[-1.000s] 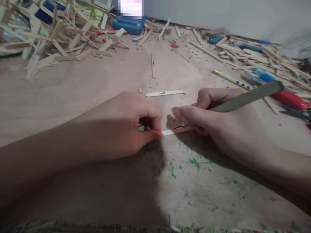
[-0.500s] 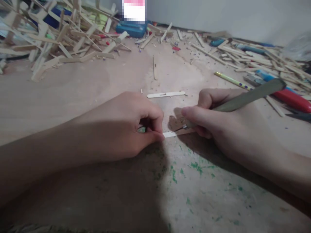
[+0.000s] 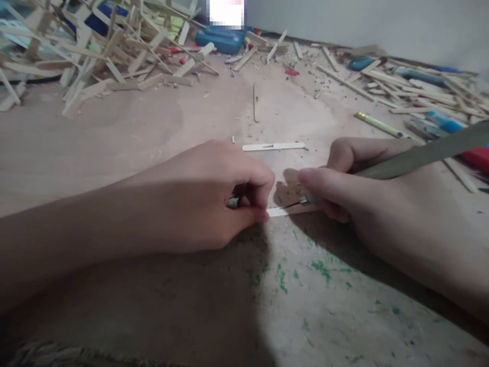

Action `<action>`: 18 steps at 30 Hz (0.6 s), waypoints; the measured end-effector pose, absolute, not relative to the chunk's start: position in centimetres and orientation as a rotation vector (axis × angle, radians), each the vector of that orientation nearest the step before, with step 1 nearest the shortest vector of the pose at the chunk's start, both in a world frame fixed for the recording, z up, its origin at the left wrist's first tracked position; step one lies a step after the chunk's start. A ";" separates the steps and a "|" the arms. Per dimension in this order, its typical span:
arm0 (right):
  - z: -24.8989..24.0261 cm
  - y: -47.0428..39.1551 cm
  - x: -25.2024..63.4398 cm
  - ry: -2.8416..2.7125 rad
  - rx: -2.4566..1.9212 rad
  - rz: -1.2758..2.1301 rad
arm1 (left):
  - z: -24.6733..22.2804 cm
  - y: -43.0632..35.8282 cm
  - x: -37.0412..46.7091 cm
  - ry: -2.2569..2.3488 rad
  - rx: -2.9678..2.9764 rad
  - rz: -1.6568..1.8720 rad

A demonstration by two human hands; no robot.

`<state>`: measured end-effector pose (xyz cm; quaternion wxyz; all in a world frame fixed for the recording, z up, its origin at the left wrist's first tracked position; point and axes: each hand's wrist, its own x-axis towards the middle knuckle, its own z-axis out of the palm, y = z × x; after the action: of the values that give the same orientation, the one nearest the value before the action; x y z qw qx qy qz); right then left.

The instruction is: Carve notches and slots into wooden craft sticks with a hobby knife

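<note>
My left hand [image 3: 233,199] is closed, thumb and forefinger pinching the left end of a pale craft stick [image 3: 276,211] against the table. Most of that end is hidden under the fingers. In my right hand [image 3: 355,193] is a craft knife [image 3: 405,158] with a thick olive-grey handle, held like a pen. Its thin dark tip meets the stick just right of my left fingertips. Beyond my hands lies another craft stick [image 3: 284,147] with a small dark mark or sliver at its middle.
Loosely piled wooden sticks [image 3: 126,51] fill the back left, beside a blue box [image 3: 220,41]. More sticks [image 3: 416,92] lie at the back right, near a yellow-green patterned pencil [image 3: 382,125] and a red object [image 3: 477,159]. Green paint marks [image 3: 321,269] dot the wooden table.
The whole view has shifted, so everything sits farther right. Both hands keep their grips, and the knife tip stays on the stick, with little visible movement along it.
</note>
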<state>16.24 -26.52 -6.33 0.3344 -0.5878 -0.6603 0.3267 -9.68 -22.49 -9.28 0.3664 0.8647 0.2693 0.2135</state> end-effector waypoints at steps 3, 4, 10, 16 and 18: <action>-6.0 -26.5 15.9 -1.689 -1.552 0.891 | -8.6 -22.9 -9.4 0.740 2.256 0.489; -5.9 -26.5 15.8 -1.679 -1.559 0.883 | -8.3 -23.0 -9.4 0.758 2.265 0.475; -6.6 -26.9 15.9 -1.661 -1.600 0.868 | -7.6 -23.3 -9.3 0.776 2.302 0.431; -7.0 -27.1 16.3 -1.699 -1.536 0.825 | -8.0 -22.6 -9.5 0.735 2.243 0.401; -6.9 -27.0 16.2 -1.716 -1.552 0.807 | -7.9 -22.4 -9.6 0.699 2.214 0.407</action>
<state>16.23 -27.00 -6.88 0.3387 -0.5960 -0.6588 0.3099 -9.62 -22.38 -7.90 0.3822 0.8680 0.2739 0.1595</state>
